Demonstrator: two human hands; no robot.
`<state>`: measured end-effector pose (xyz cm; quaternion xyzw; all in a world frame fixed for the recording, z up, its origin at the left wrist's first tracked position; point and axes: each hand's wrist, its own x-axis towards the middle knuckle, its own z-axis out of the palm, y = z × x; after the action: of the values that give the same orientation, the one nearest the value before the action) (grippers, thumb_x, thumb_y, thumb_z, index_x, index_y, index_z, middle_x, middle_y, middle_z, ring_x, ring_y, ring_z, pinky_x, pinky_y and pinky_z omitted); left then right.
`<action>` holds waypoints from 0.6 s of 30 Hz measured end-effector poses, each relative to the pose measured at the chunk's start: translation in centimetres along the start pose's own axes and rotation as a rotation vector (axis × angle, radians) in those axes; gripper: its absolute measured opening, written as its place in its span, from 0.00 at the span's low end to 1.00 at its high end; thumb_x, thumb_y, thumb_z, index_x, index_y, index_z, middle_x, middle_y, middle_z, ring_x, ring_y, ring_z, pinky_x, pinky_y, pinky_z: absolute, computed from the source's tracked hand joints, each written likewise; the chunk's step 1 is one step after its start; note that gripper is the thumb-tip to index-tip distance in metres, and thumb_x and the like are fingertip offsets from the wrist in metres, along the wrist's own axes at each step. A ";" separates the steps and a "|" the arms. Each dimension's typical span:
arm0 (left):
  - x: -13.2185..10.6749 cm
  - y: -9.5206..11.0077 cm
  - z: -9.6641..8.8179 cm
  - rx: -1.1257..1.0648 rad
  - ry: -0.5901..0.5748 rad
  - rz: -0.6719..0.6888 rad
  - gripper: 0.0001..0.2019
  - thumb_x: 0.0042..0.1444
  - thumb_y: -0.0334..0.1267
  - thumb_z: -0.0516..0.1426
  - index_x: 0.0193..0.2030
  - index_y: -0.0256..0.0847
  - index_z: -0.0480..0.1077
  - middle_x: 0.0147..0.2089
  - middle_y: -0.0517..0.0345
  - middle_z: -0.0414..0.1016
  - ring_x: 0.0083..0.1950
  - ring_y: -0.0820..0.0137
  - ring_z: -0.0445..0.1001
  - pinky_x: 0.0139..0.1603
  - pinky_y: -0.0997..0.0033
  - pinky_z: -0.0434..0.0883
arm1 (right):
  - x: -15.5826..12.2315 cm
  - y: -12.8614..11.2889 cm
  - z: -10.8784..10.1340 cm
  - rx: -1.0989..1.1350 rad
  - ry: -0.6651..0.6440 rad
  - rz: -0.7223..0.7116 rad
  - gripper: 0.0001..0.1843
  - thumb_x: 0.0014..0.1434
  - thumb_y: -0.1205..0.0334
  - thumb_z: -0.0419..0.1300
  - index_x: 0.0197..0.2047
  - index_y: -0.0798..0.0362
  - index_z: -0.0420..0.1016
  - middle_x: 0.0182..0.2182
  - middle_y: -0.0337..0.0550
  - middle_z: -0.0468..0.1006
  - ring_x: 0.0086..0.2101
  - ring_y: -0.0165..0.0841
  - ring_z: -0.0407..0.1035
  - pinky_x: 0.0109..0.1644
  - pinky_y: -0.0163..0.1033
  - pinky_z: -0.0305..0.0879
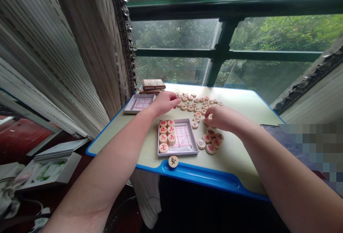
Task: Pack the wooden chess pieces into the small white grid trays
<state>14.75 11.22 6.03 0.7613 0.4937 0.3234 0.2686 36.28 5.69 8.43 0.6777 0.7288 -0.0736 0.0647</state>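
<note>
My left hand (166, 103) is at the left edge of a loose spread of round wooden xiangqi pieces (190, 108), its fingers slightly apart and nothing visible in them. To the right, my right hand (221, 118) has its fingertips closed on a xiangqi piece (207, 121) with a red mark, partly hidden by the fingers. Between my forearms lies a shallow white box (195, 152) with a red-lined sheet inside. Two columns of red-marked pieces (163, 138) stand along its left side. Right of the box is a small group of red and black pieces (210, 148).
A black-marked piece (173, 161) sits at the table's blue front groove (209, 176). The matching box lid (128, 109) and stacked small boxes (153, 84) are at the back left. A dark-screened device (281, 143) lies right. Curtains and a green-framed window (225, 40) border the table.
</note>
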 end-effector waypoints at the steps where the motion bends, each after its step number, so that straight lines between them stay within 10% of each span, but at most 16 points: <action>1: 0.0 -0.1 0.0 -0.013 0.000 0.000 0.14 0.50 0.46 0.56 0.26 0.36 0.73 0.22 0.59 0.73 0.24 0.75 0.63 0.27 0.73 0.58 | 0.1 -0.1 0.1 -0.002 -0.005 0.000 0.18 0.49 0.60 0.59 0.44 0.49 0.78 0.38 0.48 0.79 0.34 0.40 0.72 0.29 0.38 0.60; 18: 0.1 -0.5 0.0 -0.020 0.003 -0.020 0.16 0.50 0.50 0.57 0.28 0.36 0.74 0.22 0.59 0.72 0.21 0.77 0.61 0.25 0.74 0.58 | -0.5 0.0 -0.4 -0.002 0.016 -0.125 0.16 0.50 0.59 0.60 0.43 0.49 0.78 0.35 0.47 0.79 0.31 0.36 0.70 0.28 0.36 0.57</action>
<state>14.50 11.49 5.68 0.7529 0.4986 0.3268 0.2787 36.28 5.31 8.89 0.6313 0.7703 -0.0712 0.0550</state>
